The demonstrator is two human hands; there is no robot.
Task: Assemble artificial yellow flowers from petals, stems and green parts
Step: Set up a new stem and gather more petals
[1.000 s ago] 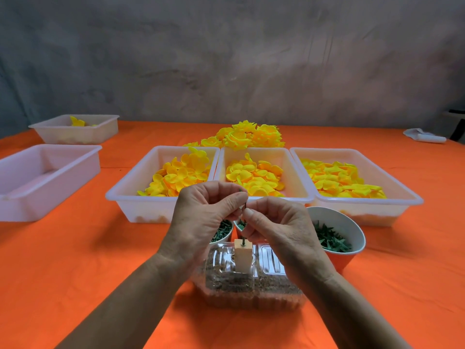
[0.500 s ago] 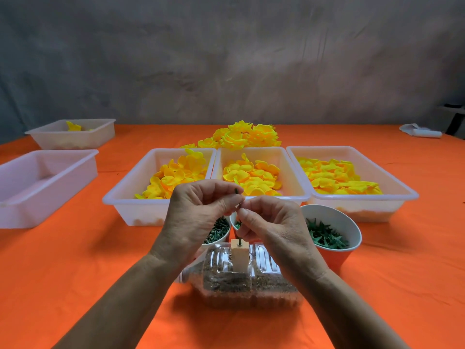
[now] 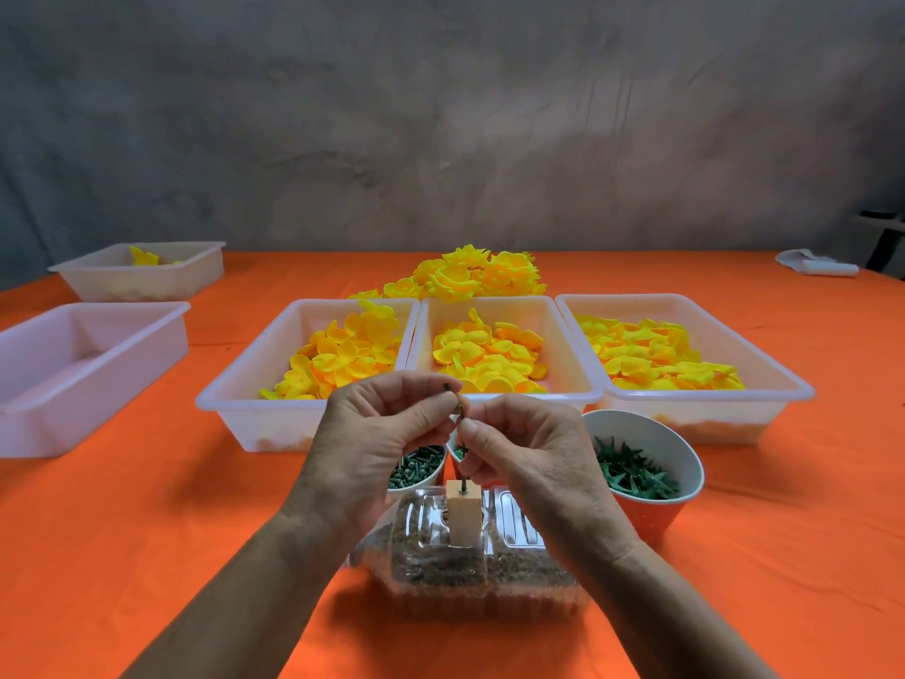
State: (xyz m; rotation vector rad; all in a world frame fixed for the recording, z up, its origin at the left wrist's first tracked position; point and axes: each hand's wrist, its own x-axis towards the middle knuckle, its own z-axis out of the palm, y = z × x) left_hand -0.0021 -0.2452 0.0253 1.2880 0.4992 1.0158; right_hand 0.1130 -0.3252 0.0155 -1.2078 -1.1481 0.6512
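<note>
A thin dark green stem (image 3: 463,475) stands upright in a small wooden block (image 3: 463,514) set on a clear plastic box (image 3: 470,570). My left hand (image 3: 377,443) pinches a small dark piece (image 3: 453,388) at the stem's top. My right hand (image 3: 519,453) pinches the stem just below it. Three white trays hold yellow petals: left (image 3: 338,357), middle (image 3: 489,355), right (image 3: 656,357). Finished yellow flowers (image 3: 470,276) lie in a heap behind them.
A red cup of green star-shaped parts (image 3: 636,475) stands right of my hands; a cup of green pegs (image 3: 416,470) sits partly hidden behind them. Two more white trays (image 3: 83,355) (image 3: 142,269) sit at the left on the orange table (image 3: 147,531). A white object (image 3: 815,263) lies far right.
Both hands have risen slightly along the stem and stay pinched together at its top. The camera view has tilted a little.
</note>
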